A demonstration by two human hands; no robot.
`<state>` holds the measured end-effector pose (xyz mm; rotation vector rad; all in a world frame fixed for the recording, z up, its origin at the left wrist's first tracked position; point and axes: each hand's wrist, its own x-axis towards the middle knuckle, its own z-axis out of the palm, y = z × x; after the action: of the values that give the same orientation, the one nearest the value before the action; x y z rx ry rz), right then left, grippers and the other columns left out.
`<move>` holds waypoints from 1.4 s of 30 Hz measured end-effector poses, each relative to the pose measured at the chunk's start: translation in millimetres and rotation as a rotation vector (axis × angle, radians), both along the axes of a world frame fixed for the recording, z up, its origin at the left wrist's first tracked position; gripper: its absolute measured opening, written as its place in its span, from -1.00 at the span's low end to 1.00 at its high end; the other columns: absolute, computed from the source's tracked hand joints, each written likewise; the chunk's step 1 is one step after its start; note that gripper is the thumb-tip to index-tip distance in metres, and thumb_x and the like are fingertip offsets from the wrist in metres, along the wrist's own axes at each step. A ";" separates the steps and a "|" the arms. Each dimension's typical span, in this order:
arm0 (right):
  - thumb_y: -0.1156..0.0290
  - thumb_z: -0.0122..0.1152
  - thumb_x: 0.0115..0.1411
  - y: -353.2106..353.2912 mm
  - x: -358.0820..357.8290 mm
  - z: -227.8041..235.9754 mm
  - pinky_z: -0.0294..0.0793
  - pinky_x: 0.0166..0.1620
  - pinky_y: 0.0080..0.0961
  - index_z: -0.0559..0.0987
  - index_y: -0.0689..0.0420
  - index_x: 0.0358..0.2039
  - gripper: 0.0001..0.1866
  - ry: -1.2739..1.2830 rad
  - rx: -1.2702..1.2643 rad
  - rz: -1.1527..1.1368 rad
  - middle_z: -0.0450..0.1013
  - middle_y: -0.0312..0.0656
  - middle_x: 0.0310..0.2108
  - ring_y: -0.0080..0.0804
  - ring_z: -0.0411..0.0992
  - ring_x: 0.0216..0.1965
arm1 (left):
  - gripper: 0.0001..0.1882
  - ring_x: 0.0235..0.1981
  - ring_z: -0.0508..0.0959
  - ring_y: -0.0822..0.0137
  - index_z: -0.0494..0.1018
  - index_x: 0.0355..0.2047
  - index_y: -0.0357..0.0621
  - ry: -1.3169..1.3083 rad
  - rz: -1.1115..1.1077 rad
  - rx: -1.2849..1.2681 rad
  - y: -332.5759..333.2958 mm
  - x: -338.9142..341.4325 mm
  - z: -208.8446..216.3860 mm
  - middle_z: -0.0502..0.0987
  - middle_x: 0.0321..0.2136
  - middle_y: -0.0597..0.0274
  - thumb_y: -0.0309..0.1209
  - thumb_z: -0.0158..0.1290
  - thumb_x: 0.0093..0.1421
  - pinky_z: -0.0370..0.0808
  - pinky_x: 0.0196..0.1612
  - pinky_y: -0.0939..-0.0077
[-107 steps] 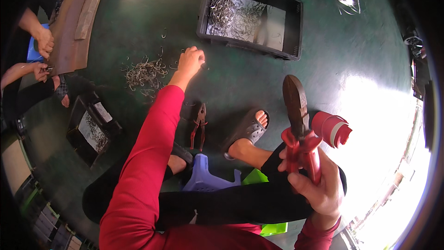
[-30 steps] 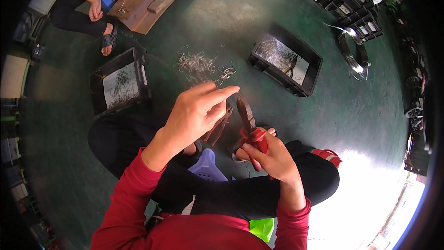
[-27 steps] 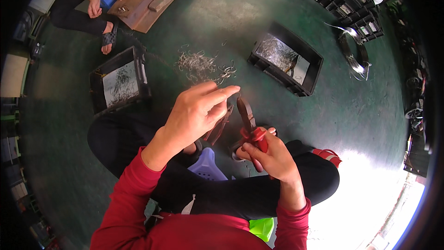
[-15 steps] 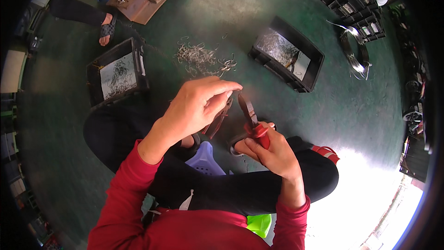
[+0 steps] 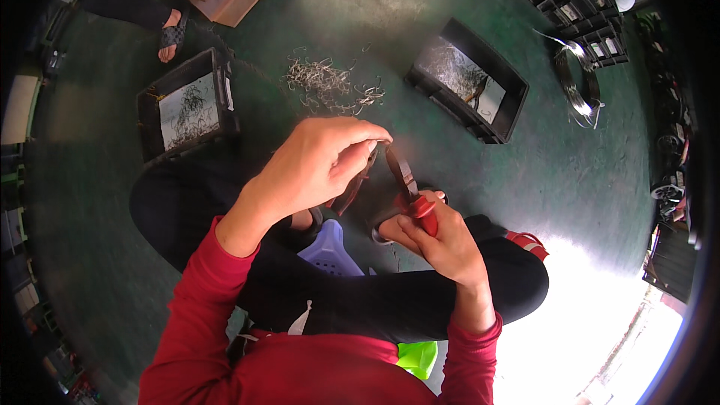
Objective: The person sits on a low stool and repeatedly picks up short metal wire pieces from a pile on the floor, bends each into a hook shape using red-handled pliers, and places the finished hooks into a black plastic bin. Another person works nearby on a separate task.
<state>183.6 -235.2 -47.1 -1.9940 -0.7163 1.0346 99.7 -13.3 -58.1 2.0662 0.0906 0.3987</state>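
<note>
My right hand [image 5: 448, 244] is wrapped round the red handles of a pair of pliers [image 5: 405, 180], whose dark jaws point up and away from me. At the jaw tip, the thumb and forefinger of my left hand [image 5: 315, 157] pinch a small bent piece of wire [image 5: 384, 141]. My left fingers hide most of that wire. Below my left hand, partly covered by it, is a second red-handled tool [image 5: 347, 195]. Beyond my hands, a loose pile of bent wire hooks [image 5: 322, 79] lies on the green floor [image 5: 525, 187].
Black crates with hooks on white lining stand far left [image 5: 217, 97] and far right [image 5: 517, 94]. A wire coil [image 5: 574, 82] lies beyond the right crate, near stacked black crates [image 5: 566, 4]. A purple plastic stool [image 5: 330, 251] is between my legs. Another person's sandalled foot [image 5: 172, 34] is at upper left.
The view has shifted slightly. My left hand and the plier jaws stay together at the wire, with little movement. The other person's hands at the upper left have mostly gone out of view.
</note>
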 end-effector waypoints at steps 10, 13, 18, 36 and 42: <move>0.61 0.15 0.07 0.5 -4.9 -15.5 0.46 -0.20 -0.31 0.44 0.23 -0.11 -0.68 -0.323 0.032 -0.002 0.48 0.06 -0.37 0.08 0.50 -0.31 | -0.77 -0.69 0.15 0.59 0.56 -0.17 -0.24 0.202 -0.011 -0.153 -8.0 -5.0 3.6 0.17 -0.74 0.33 -0.58 -0.06 0.23 0.12 -0.63 0.59; 0.65 0.11 0.05 1.5 -6.8 -19.6 0.47 -0.20 -0.27 0.43 0.22 -0.12 -0.67 -0.377 0.016 -0.022 0.48 0.05 -0.38 0.09 0.50 -0.31 | -0.76 -0.68 0.13 0.64 0.56 -0.18 -0.24 0.252 0.025 -0.201 -11.1 -5.6 4.2 0.14 -0.74 0.37 -0.57 -0.09 0.24 0.08 -0.63 0.60; 0.60 0.14 0.03 3.1 -11.3 -25.5 0.46 -0.19 -0.11 0.44 0.16 -0.15 -0.68 -0.453 -0.081 -0.090 0.49 0.02 -0.28 0.13 0.48 -0.25 | -0.75 -0.68 0.12 0.66 0.56 -0.18 -0.23 0.264 0.058 -0.237 -15.6 -4.8 2.4 0.13 -0.76 0.42 -0.58 -0.10 0.24 0.05 -0.63 0.61; 0.57 0.21 0.04 3.0 -4.9 -17.4 0.43 -0.10 -0.26 0.44 0.22 -0.06 -0.61 -0.493 -0.040 -0.052 0.48 0.01 -0.24 0.00 0.48 -0.17 | -0.74 -0.68 0.18 0.66 0.54 -0.08 -0.20 0.239 0.101 -0.268 -17.7 -0.1 -5.4 0.25 -0.72 0.44 -0.54 -0.08 0.30 0.13 -0.63 0.65; 0.37 0.21 0.22 -1.0 13.6 22.3 0.43 -0.12 -0.45 0.43 0.26 0.00 -0.62 0.039 -0.097 0.064 0.55 -0.10 -0.36 -0.34 0.52 -0.27 | -0.70 -0.67 0.14 0.66 0.50 0.01 -0.24 0.415 -0.100 -1.100 -2.8 1.3 -2.9 0.23 -0.67 0.51 -0.39 -0.11 0.38 0.11 -0.62 0.71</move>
<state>197.3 -236.3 -24.8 -2.0386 -0.7252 1.1628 101.0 -16.0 -60.9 1.0215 0.3642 -0.1532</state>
